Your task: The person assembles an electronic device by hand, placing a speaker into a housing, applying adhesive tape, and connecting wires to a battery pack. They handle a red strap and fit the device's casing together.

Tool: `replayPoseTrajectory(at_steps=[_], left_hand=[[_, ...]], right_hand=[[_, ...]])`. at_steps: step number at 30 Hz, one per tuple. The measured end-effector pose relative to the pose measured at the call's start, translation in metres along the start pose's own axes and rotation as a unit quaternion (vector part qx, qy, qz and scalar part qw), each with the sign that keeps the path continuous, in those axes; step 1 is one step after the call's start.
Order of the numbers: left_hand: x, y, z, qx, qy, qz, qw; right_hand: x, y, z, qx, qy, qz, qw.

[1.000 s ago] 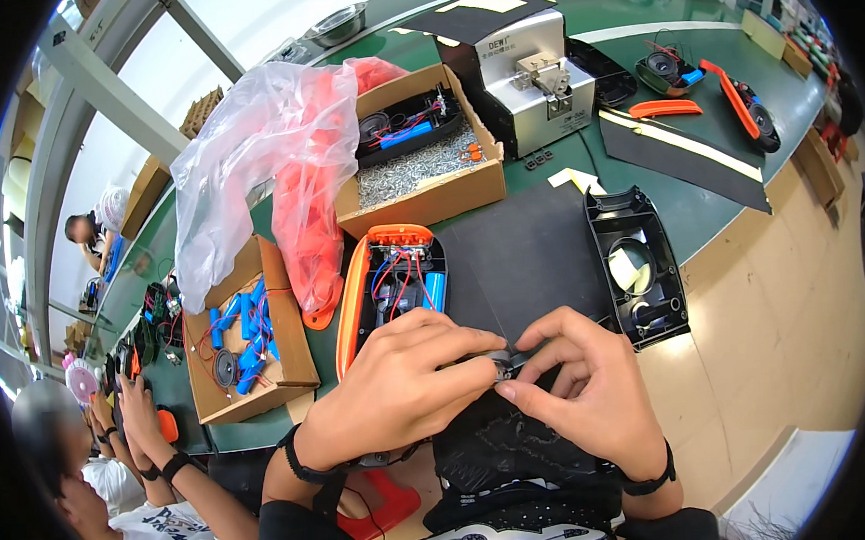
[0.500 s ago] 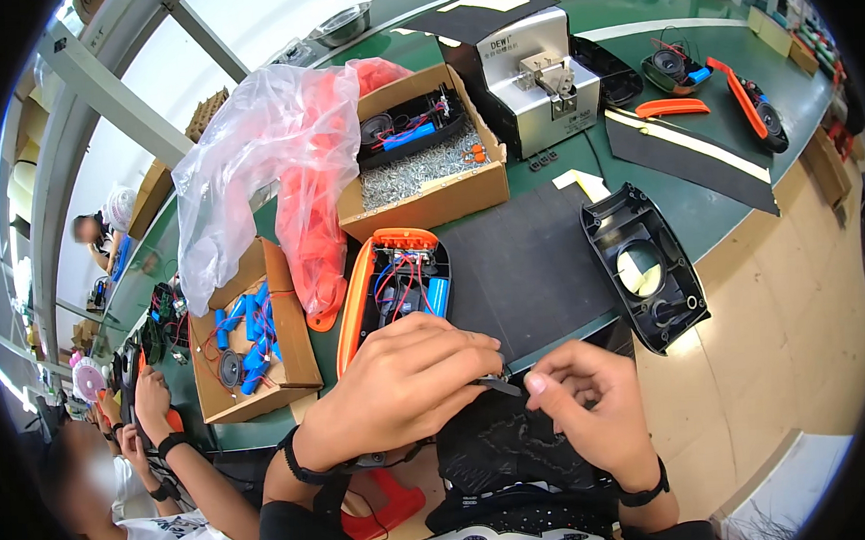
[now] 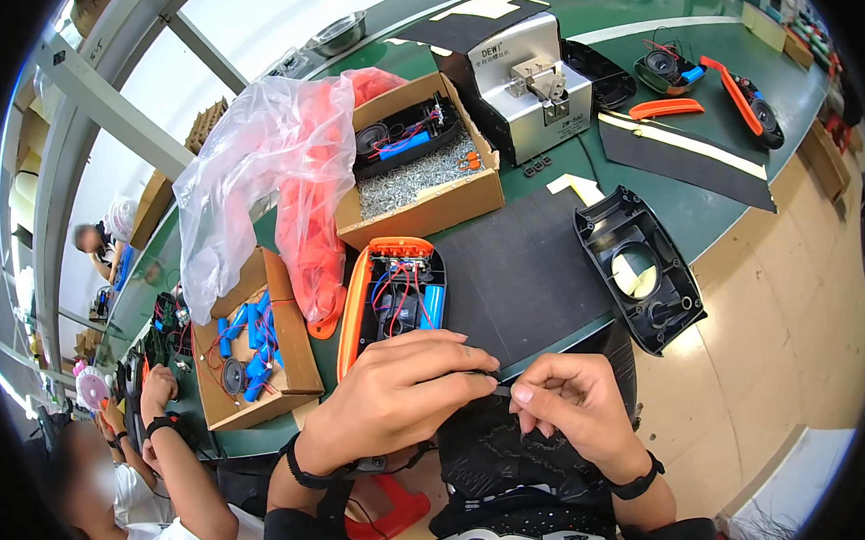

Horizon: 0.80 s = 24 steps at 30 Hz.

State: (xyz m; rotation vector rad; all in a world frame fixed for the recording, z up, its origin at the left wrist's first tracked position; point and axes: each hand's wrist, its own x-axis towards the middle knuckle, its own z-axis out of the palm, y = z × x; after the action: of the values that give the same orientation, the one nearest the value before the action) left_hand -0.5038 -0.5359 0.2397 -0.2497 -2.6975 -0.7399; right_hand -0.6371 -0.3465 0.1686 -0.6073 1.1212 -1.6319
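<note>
Orange-black casing (image 3: 353, 310) — blue cylinder (image 3: 432, 307) inside.

Between the orange-and-black housing (image 3: 400, 293) beyond the left hand (image 3: 399, 382) and the black shell (image 3: 667, 289) beyond the right hand (image 3: 578, 404), the flat black mat (image 3: 520, 276) leaves a passage ahead of both; farther from them, the silver machine (image 3: 514, 112) and open carton (image 3: 435, 212) block the way.

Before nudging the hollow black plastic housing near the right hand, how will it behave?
The hollow black plastic housing is probably stiff, given its moulded walls and ribs. Likely light for its size: mostly open shell. Its near end juts past the edge of the green bench, so an outward push might tip it off.
</note>
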Motion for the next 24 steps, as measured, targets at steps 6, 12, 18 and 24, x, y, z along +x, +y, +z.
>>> replayPoseTrajectory(at_steps=[6, 12, 18, 24], left_hand=[[-0.004, 0.000, 0.002, -0.020, 0.011, -0.009, 1.000], [-0.006, 0.002, 0.002, -0.007, 0.016, -0.013, 1.000], [-0.007, 0.002, 0.003, -0.026, 0.025, -0.023, 0.999], [-0.005, 0.005, 0.001, -0.015, 0.026, -0.016, 0.999]], right_hand=[[-0.001, 0.008, 0.002, 0.036, -0.010, -0.011, 0.999], [-0.002, 0.014, 0.006, 0.048, -0.001, -0.029, 0.998], [-0.001, 0.014, 0.009, 0.053, 0.041, -0.035, 0.997], [0.001, 0.014, 0.010, 0.088, 0.045, -0.008, 0.995]])
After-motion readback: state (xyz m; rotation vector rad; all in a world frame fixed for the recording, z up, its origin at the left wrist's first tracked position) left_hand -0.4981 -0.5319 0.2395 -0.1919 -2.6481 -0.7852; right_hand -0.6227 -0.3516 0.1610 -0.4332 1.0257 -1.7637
